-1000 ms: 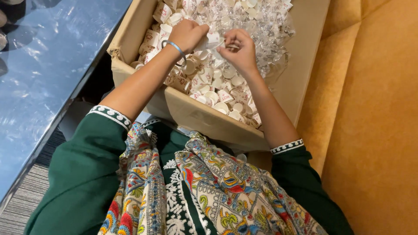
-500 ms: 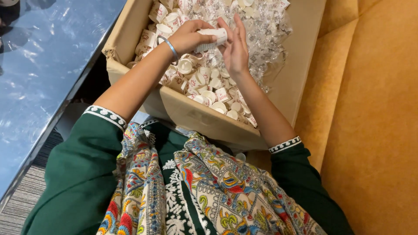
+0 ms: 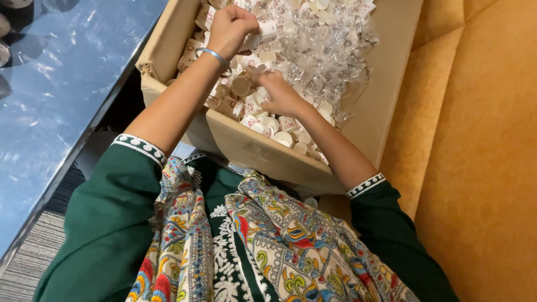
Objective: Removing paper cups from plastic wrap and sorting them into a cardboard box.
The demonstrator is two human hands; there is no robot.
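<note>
A cardboard box [image 3: 246, 146] rests on my lap, filled with several small white paper cups [image 3: 282, 131] and crinkled clear plastic wrappers [image 3: 330, 50]. My left hand [image 3: 230, 28], with a thin blue bangle at the wrist, is closed around a short stack of white cups [image 3: 263, 34] above the box's far left part. My right hand [image 3: 279, 92] reaches down into the loose cups in the middle of the box, fingers bent among them; whether it grips one is hidden.
A glossy blue table top [image 3: 56, 100] runs along my left side, its edge close to the box. An orange-yellow upholstered seat [image 3: 481, 168] fills the right. My green sleeves and a patterned scarf [image 3: 251, 251] are in the foreground.
My right hand left the cup stack and dropped lower into the loose cups. My left hand kept the stack and stayed raised.
</note>
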